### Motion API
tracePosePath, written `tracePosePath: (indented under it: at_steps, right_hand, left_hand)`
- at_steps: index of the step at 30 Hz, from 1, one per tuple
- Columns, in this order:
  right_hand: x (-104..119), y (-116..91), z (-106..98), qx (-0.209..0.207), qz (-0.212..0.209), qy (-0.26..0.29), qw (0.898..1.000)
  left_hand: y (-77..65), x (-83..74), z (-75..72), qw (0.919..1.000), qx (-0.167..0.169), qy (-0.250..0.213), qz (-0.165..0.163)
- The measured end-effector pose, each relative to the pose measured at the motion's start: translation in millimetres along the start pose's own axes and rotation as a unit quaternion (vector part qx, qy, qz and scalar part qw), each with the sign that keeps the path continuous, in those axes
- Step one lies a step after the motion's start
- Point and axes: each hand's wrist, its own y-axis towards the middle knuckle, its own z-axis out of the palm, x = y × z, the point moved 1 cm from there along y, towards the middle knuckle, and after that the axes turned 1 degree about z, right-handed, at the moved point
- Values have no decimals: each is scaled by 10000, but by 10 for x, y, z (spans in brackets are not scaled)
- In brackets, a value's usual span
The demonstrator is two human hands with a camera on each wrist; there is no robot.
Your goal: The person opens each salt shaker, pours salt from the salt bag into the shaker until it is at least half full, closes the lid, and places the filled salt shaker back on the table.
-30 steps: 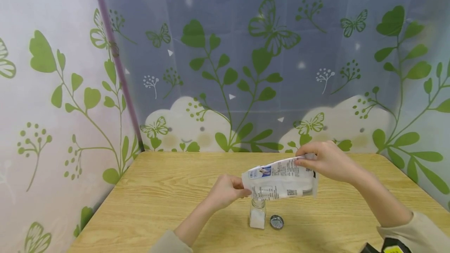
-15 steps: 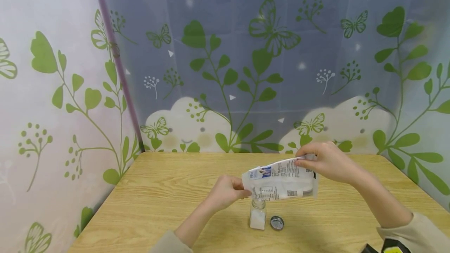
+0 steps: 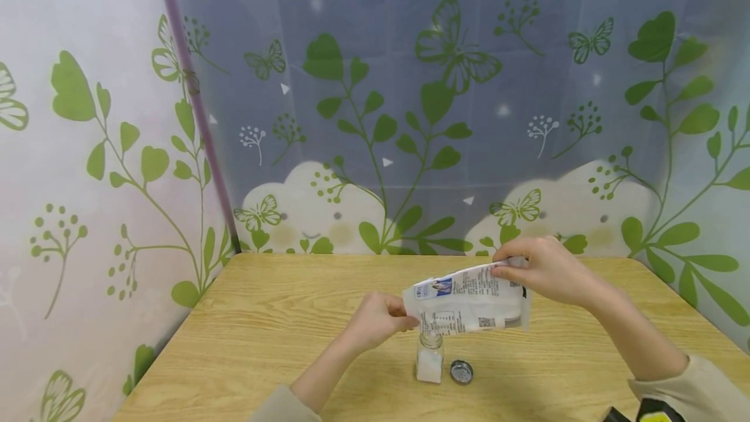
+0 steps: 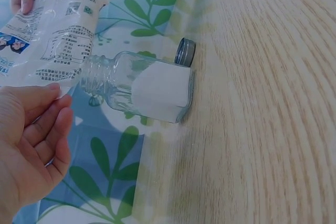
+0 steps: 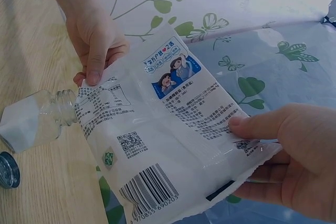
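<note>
A white printed salt bag hangs tilted over a small clear glass jar, its lower left corner at the jar's mouth. My left hand pinches that corner between thumb and fingers. Higher up, at the opposite end, my right hand grips the bag's upper edge, thumb on the printed face in the right wrist view. Upright on the table, the jar holds white powder over much of its depth. Beside it lies a round metal lid, inner side up. The bag hides its own opening.
A light wood-grain table carries everything. Behind it hangs a blue curtain with leaves and butterflies, and a pale patterned curtain stands on the left. A black and yellow object shows at the bottom right edge.
</note>
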Motion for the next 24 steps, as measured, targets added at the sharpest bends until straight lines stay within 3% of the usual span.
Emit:
tracePosePath:
  at_steps: [24]
  right_hand:
    - [2,4,0,20,82,-19,10000]
  left_hand:
    - [-3,9,-1,10000,10,-67,2]
